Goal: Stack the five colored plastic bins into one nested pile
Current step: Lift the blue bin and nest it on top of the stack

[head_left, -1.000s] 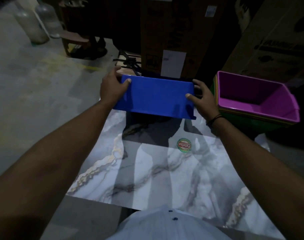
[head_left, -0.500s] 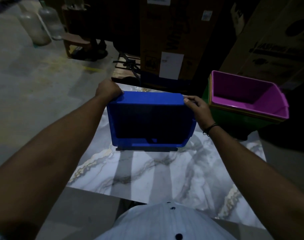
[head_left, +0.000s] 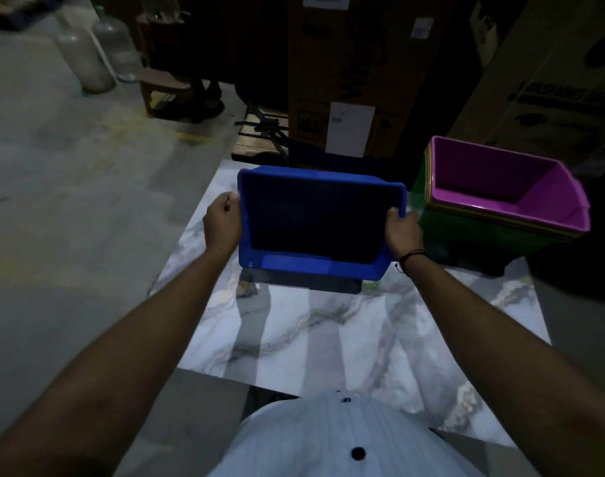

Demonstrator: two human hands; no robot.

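While both hands grip, blue bin (head_left: pixel 315 222) raised

The person wears a pale, finely striped button-front shirt (head_left: pixel 342 438) with small dark round buttons (head_left: pixel 358 453) down its middle. Both forearms are bare, with no sleeves in sight. A thin black cord bracelet (head_left: pixel 409 259) circles the wrist of the right arm, a short end dangling.

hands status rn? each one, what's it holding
Left hand: closed on the left side of the blue bin.
Right hand: closed on the blue bin's right rim, bin tilted above the marble slab.
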